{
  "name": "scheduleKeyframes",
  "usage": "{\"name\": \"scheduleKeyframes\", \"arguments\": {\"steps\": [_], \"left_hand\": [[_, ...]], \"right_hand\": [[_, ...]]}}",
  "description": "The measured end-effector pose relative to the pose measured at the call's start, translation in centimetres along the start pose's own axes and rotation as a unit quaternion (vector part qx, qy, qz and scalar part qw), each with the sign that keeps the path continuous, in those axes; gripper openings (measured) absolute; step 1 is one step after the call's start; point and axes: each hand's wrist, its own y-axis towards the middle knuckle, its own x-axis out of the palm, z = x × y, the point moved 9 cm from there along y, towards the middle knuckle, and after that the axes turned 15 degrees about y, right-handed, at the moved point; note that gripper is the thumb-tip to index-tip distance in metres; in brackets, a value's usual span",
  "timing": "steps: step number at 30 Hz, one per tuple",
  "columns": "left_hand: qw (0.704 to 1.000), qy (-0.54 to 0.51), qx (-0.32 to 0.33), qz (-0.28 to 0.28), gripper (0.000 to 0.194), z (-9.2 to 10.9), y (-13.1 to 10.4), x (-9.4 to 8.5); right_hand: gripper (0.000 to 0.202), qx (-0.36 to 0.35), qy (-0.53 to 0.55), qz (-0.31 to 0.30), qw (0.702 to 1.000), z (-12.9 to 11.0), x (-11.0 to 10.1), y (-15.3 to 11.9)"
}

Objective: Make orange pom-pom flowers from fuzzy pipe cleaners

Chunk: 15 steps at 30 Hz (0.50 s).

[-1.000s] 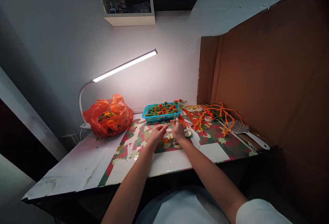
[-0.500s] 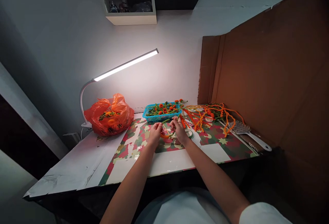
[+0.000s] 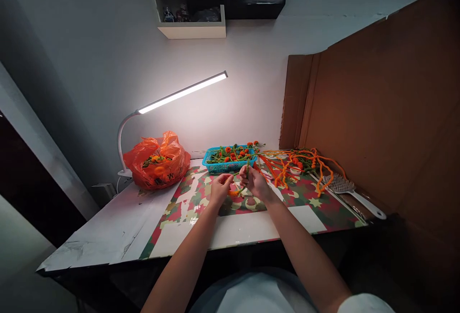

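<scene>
Both my hands are over the patterned mat, in front of the blue basket (image 3: pixel 230 166). My left hand (image 3: pixel 221 188) pinches a thin green stem (image 3: pixel 236 174). Close beside it, the fingers of my right hand (image 3: pixel 256 182) are closed on a green piece that points upward. An orange and green fuzzy piece (image 3: pixel 235 192) hangs between the hands; how it joins the stem is too small to tell. In the basket lie orange flower heads with green stems.
An orange plastic bag (image 3: pixel 158 162) and a lamp (image 3: pixel 183 93) stand at the left. Orange fuzzy strips (image 3: pixel 318 167) and a brush (image 3: pixel 354 193) lie at the right, beside a cardboard panel (image 3: pixel 370 102).
The whole view has shifted slightly. My hands have drawn closer together, with the left hand nearer the right fingers, and the right hand now covers the green tape roll.
</scene>
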Motion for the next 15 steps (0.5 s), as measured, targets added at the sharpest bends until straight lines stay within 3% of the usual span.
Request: {"name": "scheduleKeyframes", "arguments": {"steps": [4,8,15], "left_hand": [[0.999,0.043,0.016,0.006,0.037,0.4,-0.3,-0.2],[0.997,0.055,0.049,0.006,0.031,0.7,-0.4,-0.2],[0.998,0.039,0.056,0.004,0.028,0.4,-0.1,-0.2]], "right_hand": [[0.033,-0.052,-0.099,0.043,0.993,0.1,-0.8,0.2],[0.025,-0.119,-0.253,0.063,0.958,-1.0,-1.3,-0.2],[0.023,-0.118,-0.326,0.030,0.938,-0.6,-1.9,-0.1]]}}
